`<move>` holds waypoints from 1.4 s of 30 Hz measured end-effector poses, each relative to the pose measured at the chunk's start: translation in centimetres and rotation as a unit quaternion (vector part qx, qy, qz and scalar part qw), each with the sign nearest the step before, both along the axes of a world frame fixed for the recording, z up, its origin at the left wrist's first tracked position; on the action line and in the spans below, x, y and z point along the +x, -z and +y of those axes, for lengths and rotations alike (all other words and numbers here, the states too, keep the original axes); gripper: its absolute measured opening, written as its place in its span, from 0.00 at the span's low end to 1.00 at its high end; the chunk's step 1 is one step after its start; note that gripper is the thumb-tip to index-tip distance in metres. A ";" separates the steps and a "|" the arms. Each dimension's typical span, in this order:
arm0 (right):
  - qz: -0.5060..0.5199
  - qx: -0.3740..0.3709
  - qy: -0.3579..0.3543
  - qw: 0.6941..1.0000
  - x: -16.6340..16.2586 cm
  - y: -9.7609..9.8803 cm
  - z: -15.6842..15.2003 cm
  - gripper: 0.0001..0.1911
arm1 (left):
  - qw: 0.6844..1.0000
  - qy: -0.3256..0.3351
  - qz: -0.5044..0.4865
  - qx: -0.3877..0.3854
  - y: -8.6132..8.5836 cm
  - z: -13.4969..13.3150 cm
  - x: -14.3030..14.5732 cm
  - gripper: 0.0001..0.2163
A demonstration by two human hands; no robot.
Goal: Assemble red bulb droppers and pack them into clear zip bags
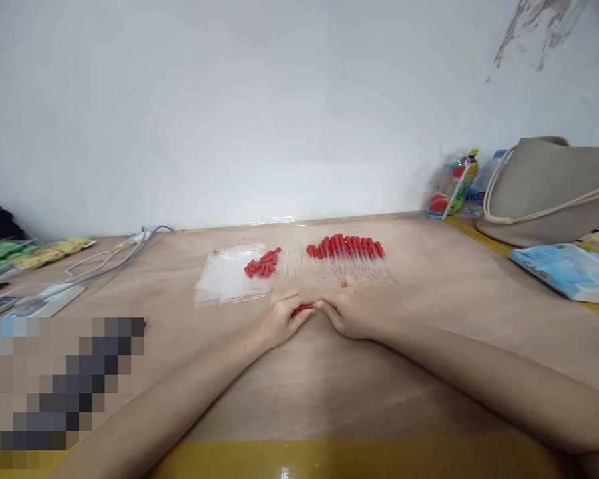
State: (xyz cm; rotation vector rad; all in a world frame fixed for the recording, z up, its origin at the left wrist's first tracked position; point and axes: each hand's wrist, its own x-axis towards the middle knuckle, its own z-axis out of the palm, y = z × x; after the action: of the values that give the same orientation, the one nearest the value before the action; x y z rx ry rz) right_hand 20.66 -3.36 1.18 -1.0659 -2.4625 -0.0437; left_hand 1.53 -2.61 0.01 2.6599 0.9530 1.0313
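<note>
Two bare hands meet over the wooden table (299, 406) in your head view, their fingertips nearly touching. Your left hand (285, 316) is closed, gripping a slim red piece (303, 307) with a smooth, rubbery look, which lies between thumb and fingers and points toward your other hand. Your right hand (347, 311) is curled, thumb and fingertip at the end of that piece; what lies between them is too small to see, so I cannot tell whether they are closed on anything.

Just beyond your left hand you have flat, see-through plastic bags (224, 279), thin and overlapping, with a small heap of red bulbs (264, 265), rounded at one end, at their right edge. Next to that heap stands a row of thin, pale, straight tubes (289, 264), laid side by side. Beyond your right hand, red-topped tubes (347, 249) lie close together in a dense row, matte red heads toward the wall and slender clear stems toward you.

The table's grain is brown and softly glossy, with yellow tape (229, 459) along your edge. On your far right slouches a soft grey-beige bag (549, 193) with a pale cord, beside clear plastic bottles (449, 186).
</note>
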 end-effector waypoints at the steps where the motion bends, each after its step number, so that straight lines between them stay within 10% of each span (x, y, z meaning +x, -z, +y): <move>1: 0.004 -0.011 0.001 1.000 -0.1 0.1 0.1 0.16 | 1.000 0.003 0.002 0.014 0.1 0.1 -0.1 0.07; 13: -0.077 -0.088 0.002 0.993 0.5 -3.5 0.8 0.13 | 0.997 -0.075 -0.022 -0.018 -0.2 0.7 -0.8 0.12; 23: 0.001 -0.074 0.338 0.938 -2.1 -3.1 8.4 0.18 | 0.992 -0.104 0.002 -0.074 0.1 0.8 -1.2 0.09; 36: -0.005 -0.069 0.305 0.950 -4.1 -1.7 9.1 0.19 | 0.990 -0.123 0.002 -0.072 -0.2 1.0 -1.0 0.07; 42: -0.013 -0.102 0.300 0.948 -6.5 -1.6 9.6 0.13 | 0.952 -0.302 0.030 -0.019 -3.0 5.4 -3.0 0.07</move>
State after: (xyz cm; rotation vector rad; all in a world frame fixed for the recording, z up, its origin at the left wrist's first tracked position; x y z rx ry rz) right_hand 14.14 6.20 2.74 -1.8804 -2.1031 0.0092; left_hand -1.48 2.79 3.05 2.4189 1.8498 1.0051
